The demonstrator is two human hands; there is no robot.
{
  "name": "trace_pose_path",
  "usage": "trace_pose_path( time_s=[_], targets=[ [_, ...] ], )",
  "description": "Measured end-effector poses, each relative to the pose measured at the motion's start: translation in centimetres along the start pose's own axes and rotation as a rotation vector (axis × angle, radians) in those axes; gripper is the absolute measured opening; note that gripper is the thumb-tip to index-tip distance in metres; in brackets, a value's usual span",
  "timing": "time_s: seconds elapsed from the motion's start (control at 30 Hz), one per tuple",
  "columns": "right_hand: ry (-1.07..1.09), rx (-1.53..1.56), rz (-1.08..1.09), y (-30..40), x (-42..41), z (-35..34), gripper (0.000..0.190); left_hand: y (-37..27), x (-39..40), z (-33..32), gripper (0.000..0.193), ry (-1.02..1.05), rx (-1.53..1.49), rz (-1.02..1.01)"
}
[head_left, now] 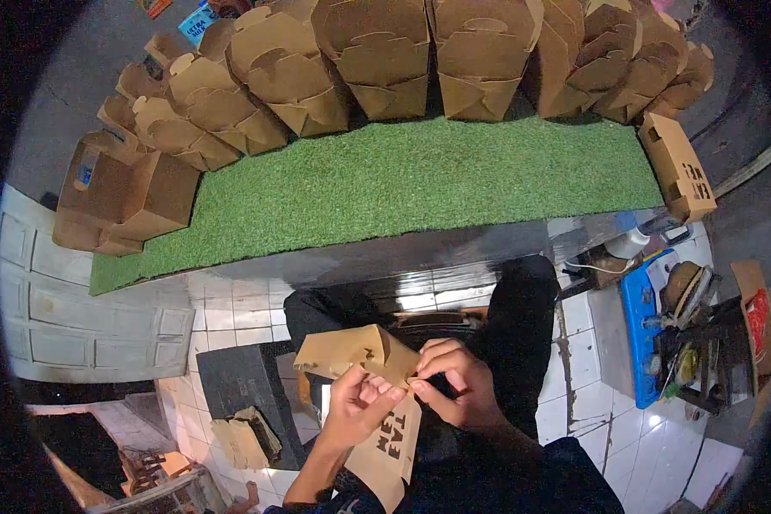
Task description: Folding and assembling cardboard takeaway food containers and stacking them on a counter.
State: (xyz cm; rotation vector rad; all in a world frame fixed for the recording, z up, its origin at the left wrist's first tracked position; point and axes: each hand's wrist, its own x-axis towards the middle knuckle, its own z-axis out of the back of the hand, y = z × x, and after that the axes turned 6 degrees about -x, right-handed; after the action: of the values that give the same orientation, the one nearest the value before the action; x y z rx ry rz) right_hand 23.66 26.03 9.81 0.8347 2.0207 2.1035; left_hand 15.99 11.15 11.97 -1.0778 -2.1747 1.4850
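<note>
A partly folded brown cardboard box (385,443) with dark printed lettering lies over my lap, its upper flaps bent up. My left hand (367,406) pinches a folded edge of it between thumb and fingers. Close beside it on the right, my right hand (453,385) grips the same box at a corner, thumb and index finger nearly meeting. The fingers hide the exact fold between them. Beyond my knees, a table topped with green artificial turf (424,180) bears a curved row of folded brown cardboard boxes (385,64).
A handled cardboard box (160,193) stands at the turf's left end, a printed one (681,170) at its right. To my right is a blue plastic tub lid or tray (639,334) with assorted items. A black box (250,385) with flattened cardboard (238,443) sits at left, near a white panelled door (96,289).
</note>
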Motion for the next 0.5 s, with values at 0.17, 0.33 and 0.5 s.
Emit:
trace_pose_path(
  time_s=[0.17, 0.33, 0.5],
  targets=[
    [0.011, -0.068, 0.099, 0.3, -0.1, 0.3, 0.024, 0.3, -0.1, 0.1, 0.028, -0.005, -0.018, -0.037],
    [0.076, -0.206, 0.169, 0.7, 0.1, 0.9, 0.026, 0.0, -0.3, 0.6, 0.032, 0.001, -0.03, -0.025],
    [0.136, -0.251, 0.231, 0.5, 0.0, 1.1, 0.03, -0.2, -0.4, 0.8, 0.033, 0.075, -0.057, -0.019]
  ],
)
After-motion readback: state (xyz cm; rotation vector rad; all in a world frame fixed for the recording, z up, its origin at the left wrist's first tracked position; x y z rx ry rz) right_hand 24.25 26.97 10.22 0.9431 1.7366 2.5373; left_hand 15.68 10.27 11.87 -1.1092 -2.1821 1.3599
